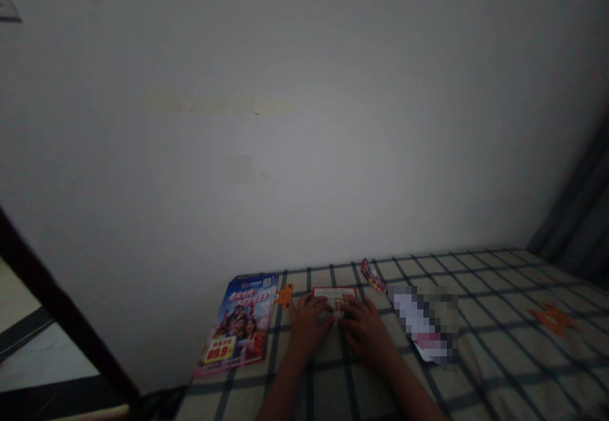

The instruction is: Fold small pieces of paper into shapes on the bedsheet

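Both my hands rest on a small white card with a red border (333,295) that lies on a checked bedsheet (480,357). My left hand (307,324) lies palm down on the card's left part, fingers spread flat. My right hand (362,326) presses on the card's right part, its fingers stretched forward. Much of the card is hidden under the fingers.
A colourful flyer (239,324) lies to the left of my hands near the bed's edge. A small sweet wrapper (372,278) and a blurred-out flat item (425,327) lie to the right. A white wall (304,123) rises just behind. A dark bed-frame bar (57,310) slants at the left.
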Demonstrator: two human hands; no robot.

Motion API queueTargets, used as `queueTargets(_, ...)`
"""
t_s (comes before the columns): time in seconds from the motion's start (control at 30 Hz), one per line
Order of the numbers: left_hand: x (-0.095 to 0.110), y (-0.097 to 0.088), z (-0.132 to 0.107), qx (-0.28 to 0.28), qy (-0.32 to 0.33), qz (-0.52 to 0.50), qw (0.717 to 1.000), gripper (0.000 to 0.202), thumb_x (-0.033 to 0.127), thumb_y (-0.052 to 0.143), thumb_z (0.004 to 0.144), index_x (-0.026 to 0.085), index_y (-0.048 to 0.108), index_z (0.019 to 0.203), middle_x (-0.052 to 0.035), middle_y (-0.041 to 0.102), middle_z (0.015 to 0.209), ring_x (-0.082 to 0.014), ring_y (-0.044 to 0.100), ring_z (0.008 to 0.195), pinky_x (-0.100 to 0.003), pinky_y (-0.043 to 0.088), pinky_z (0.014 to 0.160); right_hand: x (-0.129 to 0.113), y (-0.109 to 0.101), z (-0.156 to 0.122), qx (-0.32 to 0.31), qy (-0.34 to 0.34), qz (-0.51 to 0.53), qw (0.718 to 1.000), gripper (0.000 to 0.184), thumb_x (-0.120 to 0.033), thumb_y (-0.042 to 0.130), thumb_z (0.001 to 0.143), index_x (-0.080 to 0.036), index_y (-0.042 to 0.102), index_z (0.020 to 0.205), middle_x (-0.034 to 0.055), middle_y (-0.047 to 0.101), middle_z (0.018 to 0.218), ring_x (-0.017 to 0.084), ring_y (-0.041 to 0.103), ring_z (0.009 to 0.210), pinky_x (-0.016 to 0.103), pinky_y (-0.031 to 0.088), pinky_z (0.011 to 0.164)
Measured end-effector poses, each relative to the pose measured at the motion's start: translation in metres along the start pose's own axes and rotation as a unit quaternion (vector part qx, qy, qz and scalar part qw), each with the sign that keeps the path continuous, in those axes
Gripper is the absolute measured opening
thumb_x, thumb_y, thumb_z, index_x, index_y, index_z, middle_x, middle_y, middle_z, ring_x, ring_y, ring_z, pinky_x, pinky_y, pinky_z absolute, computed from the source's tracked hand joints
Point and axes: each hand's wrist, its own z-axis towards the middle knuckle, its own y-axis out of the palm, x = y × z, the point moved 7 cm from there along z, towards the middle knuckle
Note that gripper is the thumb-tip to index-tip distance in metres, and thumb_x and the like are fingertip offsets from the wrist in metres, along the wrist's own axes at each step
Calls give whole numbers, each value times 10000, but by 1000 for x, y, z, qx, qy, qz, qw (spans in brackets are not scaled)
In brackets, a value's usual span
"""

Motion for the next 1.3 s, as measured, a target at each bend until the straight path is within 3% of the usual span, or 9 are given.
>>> queueTargets(0.73, -3, 4, 0, 17, 26, 20, 999, 190, 352, 687, 847, 400, 735, 1024, 33, 696, 1222, -296, 464, 1280, -668, 144, 1141, -2, -1, 1, -9, -9, -12, 1000, 392, -156, 571, 829, -344, 681, 1155, -10, 592, 1402, 256, 418, 1392, 578, 177, 1205)
queueTargets(1.03, 2, 6, 0, -17, 34, 80, 996, 319, 387, 565, 936, 463, 636, 1237, 14, 649, 1292, -304, 463, 1257, -684, 179, 1113, -4, -3, 2, -2, -12, -8, 1000, 391, -131, 564, 822, -329, 688, 1136, -8, 586, 1414, 277, 443, 1374, 608, 200, 1193)
queueTargets(1.3, 6, 5, 3, -34, 40, 110, 993, 307, 362, 510, 966, 468, 639, 1224, 9, 623, 1296, -300, 455, 1220, -711, 210, 1084, -2, -2, 2, -14, -4, 1, 1000, 376, -135, 555, 832, -329, 692, 1123, -9, 585, 1415, 276, 429, 1385, 613, 193, 1193)
